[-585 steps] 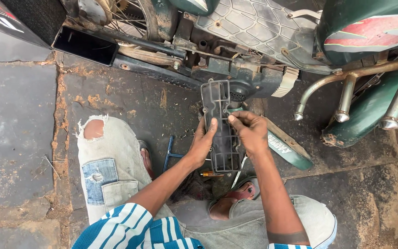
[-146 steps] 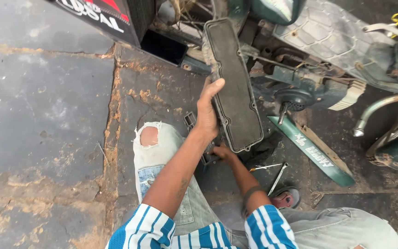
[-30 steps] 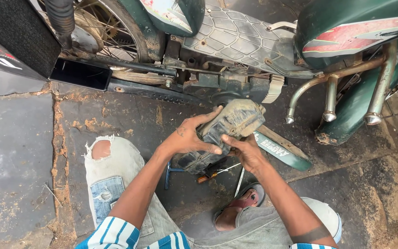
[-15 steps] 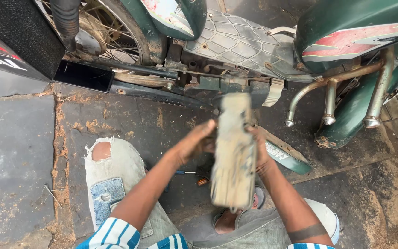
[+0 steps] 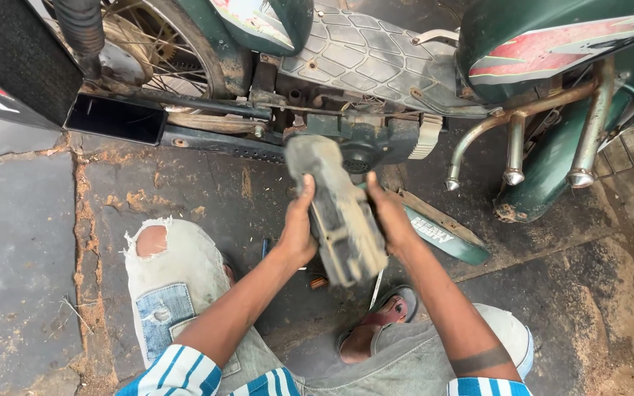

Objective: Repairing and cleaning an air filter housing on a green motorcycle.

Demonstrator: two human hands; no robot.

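I hold a long, dusty grey plastic cover (image 5: 335, 209) between both hands, in front of the underside of a green motorcycle (image 5: 405, 59). My left hand (image 5: 299, 231) grips its left edge. My right hand (image 5: 390, 216) presses against its right edge. The cover is blurred by motion and points from my lap toward the engine area (image 5: 365, 139). My knees in torn light jeans (image 5: 174, 286) sit below it.
A green side panel (image 5: 442, 235) lies on the stone floor to the right. Chrome crash-bar tubes (image 5: 515, 147) hang at the right. The spoked wheel (image 5: 148, 44) and a black tyre (image 5: 9, 59) are at upper left. Small tools (image 5: 317, 281) lie by my sandalled foot (image 5: 376, 330).
Over the last second the cover has turned in my hands from lying crosswise to lengthwise and moved up toward the engine. Earlier I held it flat with its ribbed inside showing.
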